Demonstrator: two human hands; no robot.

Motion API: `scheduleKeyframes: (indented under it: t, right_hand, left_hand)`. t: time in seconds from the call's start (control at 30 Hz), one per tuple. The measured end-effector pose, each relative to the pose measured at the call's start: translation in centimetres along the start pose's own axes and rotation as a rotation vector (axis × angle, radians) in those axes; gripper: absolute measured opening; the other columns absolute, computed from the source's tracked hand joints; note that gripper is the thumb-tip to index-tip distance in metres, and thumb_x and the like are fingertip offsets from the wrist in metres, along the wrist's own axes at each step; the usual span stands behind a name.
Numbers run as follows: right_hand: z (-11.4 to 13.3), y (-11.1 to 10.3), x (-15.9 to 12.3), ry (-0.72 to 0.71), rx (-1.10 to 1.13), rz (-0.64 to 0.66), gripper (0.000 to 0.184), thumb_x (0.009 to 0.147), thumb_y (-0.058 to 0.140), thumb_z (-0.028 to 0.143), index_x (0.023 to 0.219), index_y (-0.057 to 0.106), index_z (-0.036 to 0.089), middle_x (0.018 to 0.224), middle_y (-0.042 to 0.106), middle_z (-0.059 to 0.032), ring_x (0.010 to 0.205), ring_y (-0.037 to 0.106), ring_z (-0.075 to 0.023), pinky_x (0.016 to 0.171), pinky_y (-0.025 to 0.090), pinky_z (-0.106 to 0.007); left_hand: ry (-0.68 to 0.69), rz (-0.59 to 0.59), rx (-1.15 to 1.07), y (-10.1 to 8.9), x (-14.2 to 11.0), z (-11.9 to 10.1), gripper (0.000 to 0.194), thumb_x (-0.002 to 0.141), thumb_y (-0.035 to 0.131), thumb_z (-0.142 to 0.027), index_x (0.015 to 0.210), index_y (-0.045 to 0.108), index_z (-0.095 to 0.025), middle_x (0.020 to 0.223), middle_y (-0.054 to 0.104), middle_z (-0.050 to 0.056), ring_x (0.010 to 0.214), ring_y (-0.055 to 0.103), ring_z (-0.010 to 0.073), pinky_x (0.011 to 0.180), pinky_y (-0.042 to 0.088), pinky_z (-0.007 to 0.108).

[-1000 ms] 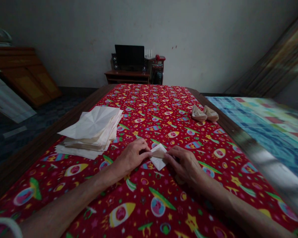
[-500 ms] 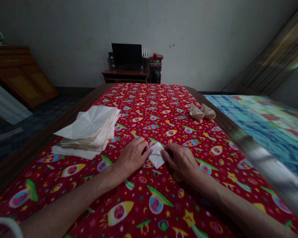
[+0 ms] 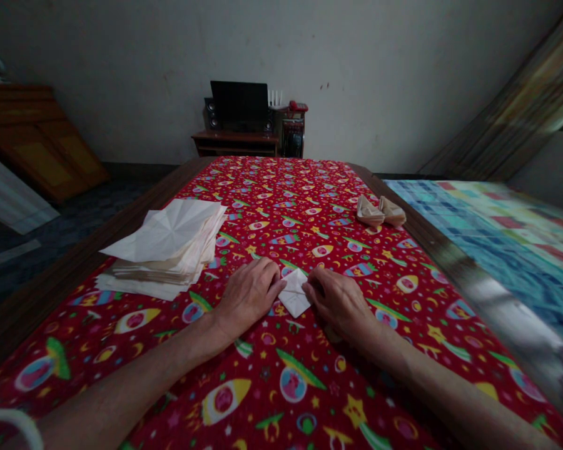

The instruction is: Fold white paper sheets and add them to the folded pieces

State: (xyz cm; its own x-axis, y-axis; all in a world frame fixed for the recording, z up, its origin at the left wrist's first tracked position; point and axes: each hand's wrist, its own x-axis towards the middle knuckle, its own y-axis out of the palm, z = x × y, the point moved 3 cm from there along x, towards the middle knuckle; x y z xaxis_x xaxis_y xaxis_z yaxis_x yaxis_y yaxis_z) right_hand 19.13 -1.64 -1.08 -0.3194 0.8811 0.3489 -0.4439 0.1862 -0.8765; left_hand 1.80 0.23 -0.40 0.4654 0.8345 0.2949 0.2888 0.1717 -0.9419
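A small folded white paper (image 3: 294,297) lies on the red patterned tablecloth (image 3: 309,381) between my hands. My left hand (image 3: 248,295) presses its fingertips on the paper's left edge, fingers curled and together. My right hand (image 3: 338,301) pinches the paper's right edge, fingers closed on it. A stack of creased white sheets (image 3: 166,247) sits to the left of my left hand.
Two folded tan paper pieces (image 3: 381,212) lie at the far right of the table near its wooden edge (image 3: 431,244). A bed with a checked blue cover (image 3: 497,237) is on the right. A dark screen on a low stand (image 3: 239,112) stands by the far wall.
Both hands have closed in on the paper, flattening it; the tan flap seen earlier is now folded down and hidden. The view shifted slightly.
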Motion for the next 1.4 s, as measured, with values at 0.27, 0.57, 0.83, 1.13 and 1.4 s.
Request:
scheduleKeyframes:
  t: [0.27,0.57,0.83,1.13,1.4]
  right_hand:
    - [0.0,-0.1,-0.1,-0.010,-0.011,-0.005,0.018,0.089,0.045,0.028,0.075,0.051,0.018,0.065,0.055,-0.0012,0.054,0.045,-0.0109,0.054,0.028,-0.024]
    - [-0.1,0.4,-0.1,-0.044,-0.065,-0.024,0.017,0.089,0.045,0.026,0.076,0.052,0.018,0.067,0.054,-0.0012,0.056,0.044,-0.0116,0.054,0.028,-0.024]
    - [1.7,-0.5,-0.3,-0.224,-0.262,0.038,0.018,0.090,0.044,0.016,0.086,0.062,0.017,0.088,0.064,-0.0084,0.080,0.055,-0.0190,0.066,0.043,-0.028]
    - [0.8,-1.7,-2.0,-0.413,-0.174,0.173,0.035,0.093,0.042,0.026,0.126,0.052,0.018,0.134,0.052,-0.0080,0.125,0.045,-0.0232,0.103,0.039,-0.043]
    - [0.3,-2.0,-2.6,-0.400,-0.170,0.124,0.039,0.093,0.043,0.026,0.130,0.051,0.016,0.134,0.052,-0.0088,0.126,0.044,-0.0230,0.104,0.041,-0.042]
  left_hand:
    - [0.288,-0.045,0.003,-0.3,-0.5,-0.6,0.031,0.092,0.047,-0.021,0.121,0.050,-0.028,0.120,0.052,0.003,0.111,0.045,0.0230,0.092,0.041,0.038]
    - [0.466,0.074,-0.022,0.3,-1.7,-1.1,0.059,0.081,0.038,0.000,0.138,0.034,-0.014,0.142,0.041,0.007,0.139,0.018,0.0217,0.113,0.020,0.045]
    - [0.425,0.169,0.002,-0.2,-1.8,-1.2,0.058,0.083,0.038,-0.005,0.140,0.032,-0.018,0.146,0.037,0.006,0.139,0.021,0.0216,0.113,0.019,0.046]
    - [0.374,0.201,0.077,-0.8,-2.5,-0.8,0.060,0.079,0.040,-0.004,0.137,0.036,-0.019,0.148,0.033,0.003,0.137,0.027,0.0209,0.112,0.020,0.044]
    - [0.352,0.145,0.129,-1.1,-3.5,0.3,0.058,0.078,0.038,-0.002,0.133,0.042,-0.017,0.145,0.038,0.004,0.137,0.027,0.0205,0.112,0.021,0.041]
